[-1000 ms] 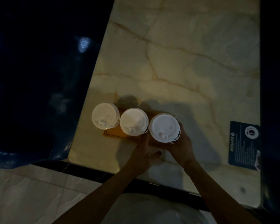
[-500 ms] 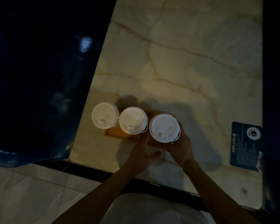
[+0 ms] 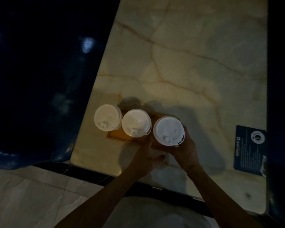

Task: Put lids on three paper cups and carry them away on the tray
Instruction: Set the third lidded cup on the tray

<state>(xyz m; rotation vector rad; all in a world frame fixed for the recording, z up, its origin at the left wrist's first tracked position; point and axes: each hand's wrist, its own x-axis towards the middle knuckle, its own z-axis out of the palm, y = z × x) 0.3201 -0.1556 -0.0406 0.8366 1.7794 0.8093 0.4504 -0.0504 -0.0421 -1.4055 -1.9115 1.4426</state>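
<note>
- Nearest the camera, pale floor tiles (image 3: 31,195) with faint veining fill the lower left, and a dark strip runs along the near base of the surface.
- Two bare forearms rise from the bottom edge toward the cups.
- The left hand (image 3: 145,159) lies by the tray's near edge below the middle cup, thumb stretched out to the right; its fingers reach up between the middle and right cups, where their tips are hidden, so I cannot tell whether they hold the tray or only touch it.
- The right hand (image 3: 185,149) curls round the side of the right cup (image 3: 169,131), gripping it from below and from the right.
- The tray (image 3: 117,136), a brown wooden board, sits near the left edge of the surface and carries the row of three cups, each with a white lid on it.
- The middle cup (image 3: 136,123) stands just beside the right one; the left cup (image 3: 108,117) stands at the tray's left end.
- The surface (image 3: 196,63) is cream marble with brown veins, dimly lit.
- A dark printed card (image 3: 249,149) lies by its right edge.
- A dark blue glossy seat (image 3: 39,79) fills the left side.
</note>
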